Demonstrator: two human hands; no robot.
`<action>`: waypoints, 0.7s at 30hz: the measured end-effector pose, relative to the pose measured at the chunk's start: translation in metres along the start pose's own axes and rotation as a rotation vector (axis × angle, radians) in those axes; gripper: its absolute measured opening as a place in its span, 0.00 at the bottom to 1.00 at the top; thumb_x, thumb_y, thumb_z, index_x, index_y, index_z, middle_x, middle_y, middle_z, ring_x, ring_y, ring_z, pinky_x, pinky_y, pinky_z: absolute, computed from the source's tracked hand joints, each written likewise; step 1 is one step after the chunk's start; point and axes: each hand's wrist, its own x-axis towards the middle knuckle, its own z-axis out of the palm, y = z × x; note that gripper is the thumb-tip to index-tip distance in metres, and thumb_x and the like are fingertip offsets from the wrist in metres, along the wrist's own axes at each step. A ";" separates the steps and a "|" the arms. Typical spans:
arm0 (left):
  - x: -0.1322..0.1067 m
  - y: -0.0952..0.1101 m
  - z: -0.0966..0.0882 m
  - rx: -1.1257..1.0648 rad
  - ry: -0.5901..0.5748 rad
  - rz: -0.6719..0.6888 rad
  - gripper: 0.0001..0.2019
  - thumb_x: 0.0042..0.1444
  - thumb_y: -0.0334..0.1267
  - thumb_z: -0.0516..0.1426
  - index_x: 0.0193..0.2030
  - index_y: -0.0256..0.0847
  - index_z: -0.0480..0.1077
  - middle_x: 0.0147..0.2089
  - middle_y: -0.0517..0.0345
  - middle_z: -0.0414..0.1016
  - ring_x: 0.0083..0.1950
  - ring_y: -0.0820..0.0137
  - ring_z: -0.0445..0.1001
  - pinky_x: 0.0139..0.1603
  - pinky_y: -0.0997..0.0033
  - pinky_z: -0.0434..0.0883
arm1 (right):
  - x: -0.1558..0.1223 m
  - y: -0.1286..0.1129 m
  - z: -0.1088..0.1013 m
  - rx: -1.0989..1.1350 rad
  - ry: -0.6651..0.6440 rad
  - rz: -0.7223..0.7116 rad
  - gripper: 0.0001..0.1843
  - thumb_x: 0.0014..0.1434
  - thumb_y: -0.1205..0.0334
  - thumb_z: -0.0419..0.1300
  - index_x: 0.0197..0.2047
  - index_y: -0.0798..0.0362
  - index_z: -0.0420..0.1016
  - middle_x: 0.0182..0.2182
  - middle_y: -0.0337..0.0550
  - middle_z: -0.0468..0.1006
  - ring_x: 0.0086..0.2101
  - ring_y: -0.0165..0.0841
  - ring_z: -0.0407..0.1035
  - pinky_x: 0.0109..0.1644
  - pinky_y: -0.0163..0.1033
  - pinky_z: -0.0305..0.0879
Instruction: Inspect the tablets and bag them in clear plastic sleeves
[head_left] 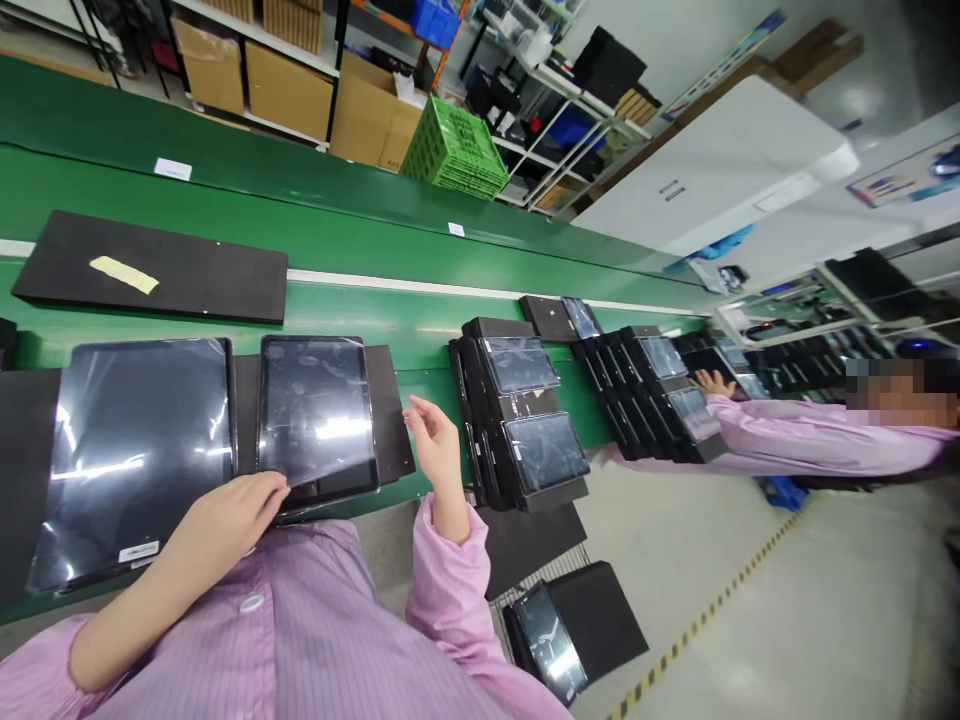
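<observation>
Glossy black film-wrapped tablet (131, 460) at far left, then a second tablet (315, 410) on the green conveyor table (352, 310), its near edge under the curled grip of the left hand (225, 515), pinch or mere touch impossible to tell. Probably stiff but fragile, slippery under the film, so best taken by its edges. Farther right, the right hand (437, 450), grip wide and empty, just beside a black foam pad (390, 410), then stacked tablets (521, 365) and a co-worker's pink sleeve (810, 440).

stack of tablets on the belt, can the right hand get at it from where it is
Probably yes. The right hand is raised just beside the stack of tablets, and nothing shows between them, so the way looks free.
</observation>
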 end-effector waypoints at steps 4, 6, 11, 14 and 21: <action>-0.001 0.000 -0.009 -0.100 -0.009 -0.262 0.14 0.69 0.44 0.48 0.39 0.43 0.71 0.35 0.66 0.83 0.28 0.74 0.80 0.24 0.79 0.69 | 0.004 -0.008 0.010 0.179 -0.036 0.121 0.24 0.57 0.46 0.61 0.49 0.55 0.77 0.35 0.47 0.81 0.33 0.34 0.76 0.43 0.43 0.76; -0.004 0.001 -0.012 -0.086 0.013 -0.230 0.14 0.69 0.45 0.48 0.37 0.43 0.71 0.36 0.66 0.83 0.27 0.75 0.79 0.24 0.80 0.69 | 0.009 -0.013 0.017 0.234 -0.090 0.163 0.26 0.55 0.43 0.63 0.49 0.56 0.78 0.35 0.47 0.81 0.34 0.34 0.77 0.43 0.43 0.77; -0.013 0.002 -0.007 -0.009 0.063 -0.019 0.15 0.69 0.42 0.50 0.35 0.43 0.73 0.39 0.62 0.82 0.37 0.71 0.81 0.39 0.75 0.74 | 0.030 -0.031 0.040 0.257 -0.216 0.230 0.28 0.56 0.38 0.61 0.43 0.57 0.79 0.35 0.49 0.81 0.32 0.33 0.76 0.37 0.39 0.76; -0.019 0.000 0.001 0.006 0.058 0.120 0.10 0.67 0.39 0.53 0.40 0.42 0.76 0.50 0.55 0.81 0.47 0.65 0.80 0.53 0.66 0.73 | 0.038 -0.047 0.051 0.115 -0.295 0.253 0.28 0.61 0.37 0.56 0.34 0.57 0.79 0.30 0.47 0.80 0.27 0.31 0.73 0.32 0.37 0.72; -0.035 -0.009 0.012 0.121 0.004 0.236 0.14 0.66 0.36 0.53 0.54 0.41 0.75 0.55 0.50 0.78 0.51 0.61 0.77 0.54 0.60 0.70 | -0.017 -0.082 0.076 -0.170 -0.347 -0.254 0.11 0.61 0.68 0.58 0.45 0.53 0.80 0.36 0.43 0.79 0.36 0.31 0.74 0.44 0.35 0.70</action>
